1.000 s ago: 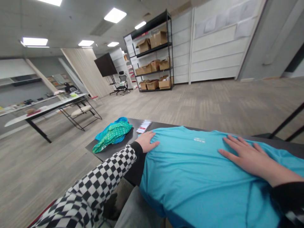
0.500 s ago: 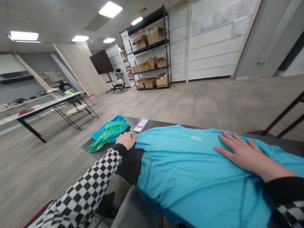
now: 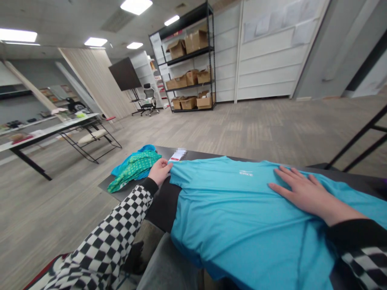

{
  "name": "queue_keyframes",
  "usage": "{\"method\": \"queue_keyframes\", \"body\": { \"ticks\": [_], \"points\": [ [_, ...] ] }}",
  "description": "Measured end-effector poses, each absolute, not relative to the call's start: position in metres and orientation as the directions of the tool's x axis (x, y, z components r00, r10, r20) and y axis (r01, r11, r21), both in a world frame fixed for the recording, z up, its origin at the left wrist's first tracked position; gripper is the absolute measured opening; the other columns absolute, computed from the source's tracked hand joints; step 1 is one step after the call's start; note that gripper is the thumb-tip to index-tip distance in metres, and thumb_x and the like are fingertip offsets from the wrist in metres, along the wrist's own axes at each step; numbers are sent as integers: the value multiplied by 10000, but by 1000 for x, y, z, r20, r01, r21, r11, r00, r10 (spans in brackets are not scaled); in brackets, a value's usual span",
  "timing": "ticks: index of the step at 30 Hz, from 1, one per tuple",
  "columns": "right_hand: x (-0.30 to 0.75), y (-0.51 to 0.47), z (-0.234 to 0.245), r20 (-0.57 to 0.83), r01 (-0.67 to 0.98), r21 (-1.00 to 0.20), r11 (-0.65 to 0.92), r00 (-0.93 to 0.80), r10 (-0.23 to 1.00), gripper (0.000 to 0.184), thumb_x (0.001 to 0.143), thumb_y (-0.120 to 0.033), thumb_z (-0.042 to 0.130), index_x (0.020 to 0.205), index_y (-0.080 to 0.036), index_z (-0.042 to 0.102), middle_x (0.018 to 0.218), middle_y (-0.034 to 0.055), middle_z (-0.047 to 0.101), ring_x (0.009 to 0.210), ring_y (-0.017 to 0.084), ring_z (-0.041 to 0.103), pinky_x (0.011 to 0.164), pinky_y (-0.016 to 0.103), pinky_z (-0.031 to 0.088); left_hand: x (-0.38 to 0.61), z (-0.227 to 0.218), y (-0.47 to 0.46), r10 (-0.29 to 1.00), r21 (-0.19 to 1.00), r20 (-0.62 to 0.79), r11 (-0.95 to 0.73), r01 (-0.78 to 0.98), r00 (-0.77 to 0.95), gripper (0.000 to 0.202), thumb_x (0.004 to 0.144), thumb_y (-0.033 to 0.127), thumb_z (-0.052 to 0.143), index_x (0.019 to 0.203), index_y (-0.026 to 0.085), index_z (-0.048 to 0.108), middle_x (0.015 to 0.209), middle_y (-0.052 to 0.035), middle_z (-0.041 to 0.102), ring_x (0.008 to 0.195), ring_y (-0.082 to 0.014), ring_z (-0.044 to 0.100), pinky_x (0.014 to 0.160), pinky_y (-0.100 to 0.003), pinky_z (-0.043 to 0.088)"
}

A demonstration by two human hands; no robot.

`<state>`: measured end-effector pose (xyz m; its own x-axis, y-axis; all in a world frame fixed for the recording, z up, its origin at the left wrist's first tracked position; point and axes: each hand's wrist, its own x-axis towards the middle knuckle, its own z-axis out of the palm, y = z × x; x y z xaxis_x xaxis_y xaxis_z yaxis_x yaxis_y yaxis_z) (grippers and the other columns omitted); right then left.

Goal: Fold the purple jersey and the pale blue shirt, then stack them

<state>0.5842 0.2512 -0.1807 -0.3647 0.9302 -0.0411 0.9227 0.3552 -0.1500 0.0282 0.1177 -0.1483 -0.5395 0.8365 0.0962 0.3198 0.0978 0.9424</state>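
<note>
A bright blue T-shirt with a small white logo lies spread over a dark table, its lower part hanging over the near edge. My left hand is closed on the shirt's left edge, pinching the fabric near the table's left end. My right hand lies flat and open on the shirt's right side, fingers stretched out. Both arms wear black-and-white checkered sleeves.
A bundle of green and blue cloth sits at the table's left end, with a small white and red card behind it. Beyond stand a long white table, a shelf rack of cardboard boxes, and a black frame at right.
My left hand slid left off the shirt's surface to its edge and closed on the fabric. My right hand stayed flat on the shirt.
</note>
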Motion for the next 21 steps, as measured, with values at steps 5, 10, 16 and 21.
{"method": "queue_keyframes", "body": {
  "ticks": [5, 10, 16, 21],
  "points": [
    [583, 250, -178, -34, 919, -154, 363, -372, 928, 960, 1064, -793, 306, 1823, -215, 417, 1914, 110, 319, 1790, 420, 244, 1439, 726, 159, 36, -149, 119, 829, 987, 20, 74, 144, -559, 650, 778, 365, 917, 1325, 206, 604, 844, 18, 732, 580, -138, 626, 546, -251, 516],
    [583, 248, -176, -10, 913, -162, 373, -380, 925, 933, 1084, -781, 307, 1814, -213, 433, 1905, 131, 341, 1785, 427, 257, 1436, 724, 169, 39, -146, 116, 876, 995, -41, -9, -100, -481, 1278, 737, 123, 893, 1829, 307, 254, 1461, -174, 779, 662, -115, 689, 578, -240, 547],
    [587, 254, -184, 9, 910, -166, 381, -385, 923, 943, 1070, -796, 331, 1799, -213, 463, 1897, 123, 362, 1772, 442, 286, 1429, 746, 193, 34, -144, 117, 803, 968, -32, 172, 180, -595, 1059, 858, 214, 865, 1789, 247, 360, 1561, -223, 707, 623, -88, 649, 546, -246, 543],
    [592, 266, -203, 110, 898, -183, 400, -386, 916, 898, 1012, -813, 455, 1725, -281, 574, 1839, 119, 481, 1713, 487, 402, 1388, 791, 281, 23, -140, 108, 763, 729, 36, 422, 539, -646, 433, 950, 424, 831, 1270, 144, 748, 889, -58, 767, 638, -176, 665, 606, -286, 522]
  ]
}}
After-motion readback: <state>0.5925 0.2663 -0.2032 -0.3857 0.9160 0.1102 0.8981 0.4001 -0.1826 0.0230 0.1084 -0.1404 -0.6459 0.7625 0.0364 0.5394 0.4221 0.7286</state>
